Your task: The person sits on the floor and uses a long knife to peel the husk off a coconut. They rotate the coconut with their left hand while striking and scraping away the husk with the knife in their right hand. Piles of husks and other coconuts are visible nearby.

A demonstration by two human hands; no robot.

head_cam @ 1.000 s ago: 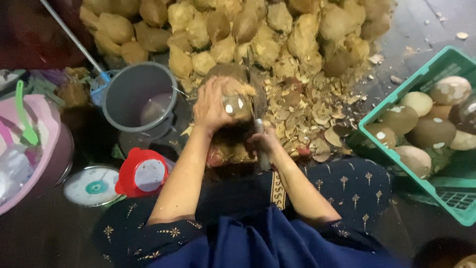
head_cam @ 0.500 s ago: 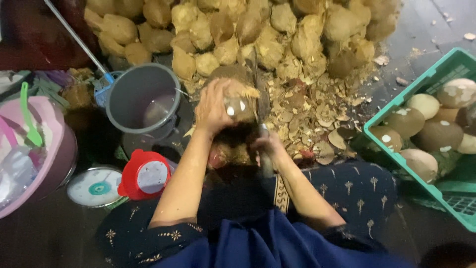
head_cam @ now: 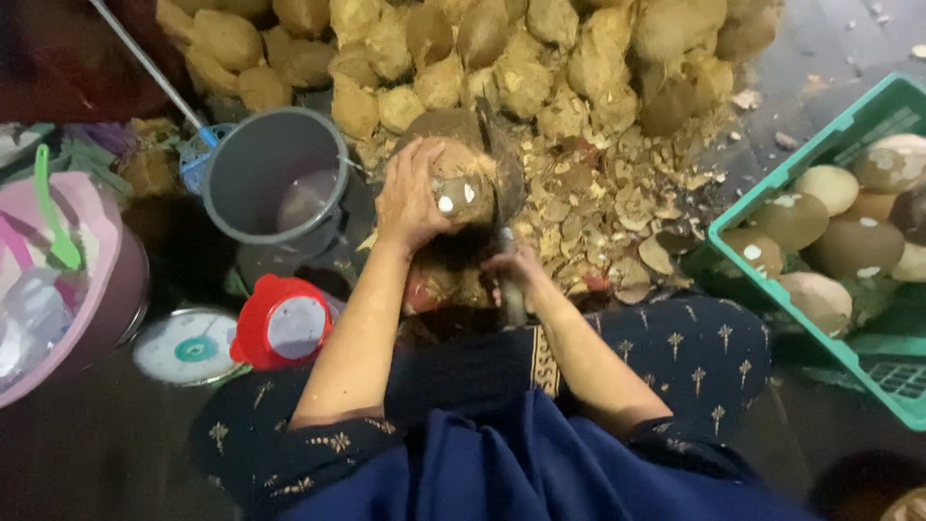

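My left hand (head_cam: 410, 198) grips a brown husked coconut (head_cam: 465, 188) from its left side and holds it in front of my lap. My right hand (head_cam: 516, 273) sits just below it, closed around the handle of a large knife (head_cam: 503, 183) whose dark blade runs up along the coconut's right side. Pale patches show on the coconut where shell is chipped off. My legs, in dark blue patterned cloth, fill the lower part of the view.
A heap of husked coconuts (head_cam: 540, 48) lies beyond, with shell chips (head_cam: 617, 207) scattered at its foot. A green crate (head_cam: 762, 280) of peeled coconuts stands right. A grey bucket (head_cam: 265, 178), red scale (head_cam: 280, 323) and pink tub (head_cam: 92, 289) stand left.
The coconut has turned a little in my left hand, and the knife blade now stands higher beside it. Both hands stay in nearly the same place.
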